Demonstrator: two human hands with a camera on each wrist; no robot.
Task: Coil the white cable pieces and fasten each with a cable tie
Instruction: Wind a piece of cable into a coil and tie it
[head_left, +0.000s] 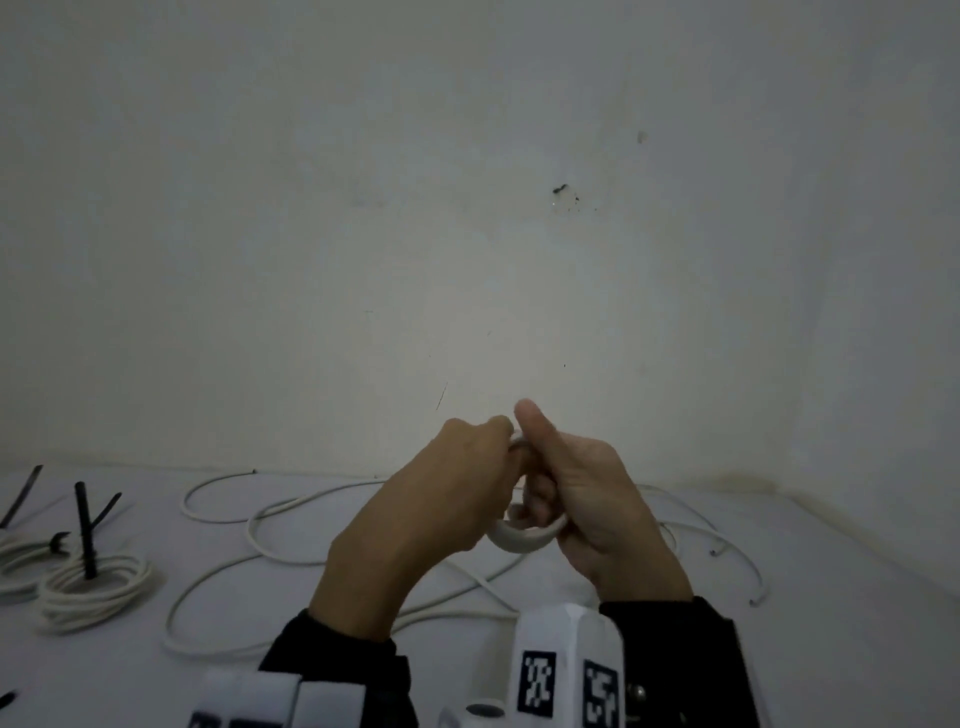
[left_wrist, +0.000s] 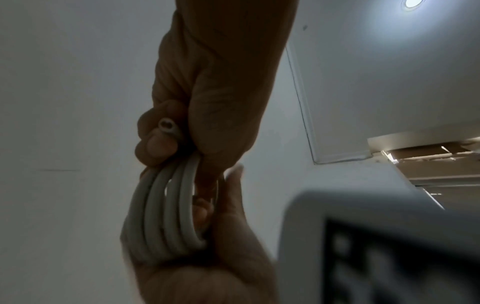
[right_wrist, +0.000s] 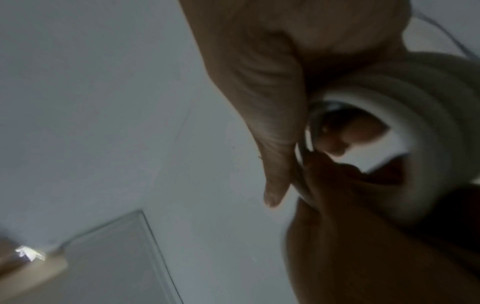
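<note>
both hands are being held up together above the worktop (head_left: 810, 613), in front of a plain pale wall (head_left: 467, 208). the left hand (head_left: 441, 499) is curling its fingers tightly round one side of a small coil (head_left: 524, 540) of white cable; the left wrist view is showing several smooth round turns of the coil lying side by side under those fingers, with a cut end (left_wrist: 166, 125) of the cable, round in section, sticking out between the fingertips. the right hand (head_left: 587, 504) is gripping the opposite side of the same coil, its fingers passing through the ring and its thumb (head_left: 535, 426) standing upright. the right wrist view is blurred, showing the coil as a thick pale ring with a fingertip inside it. loose cable (head_left: 291, 525), white and thin, is trailing in wide loops over the worktop behind and below the hands; whether it is running into the held coil cannot be told. at the left of the worktop a finished coil (head_left: 93, 587) is lying flat, bound by a black cable tie (head_left: 85, 530) whose tail is standing up, and a second coil (head_left: 21, 561) is lying just beside it, cut off by the edge. dark sleeves (head_left: 343, 660) are covering both wrists, each carrying a white camera mount (head_left: 566, 670) with black square markers.
</note>
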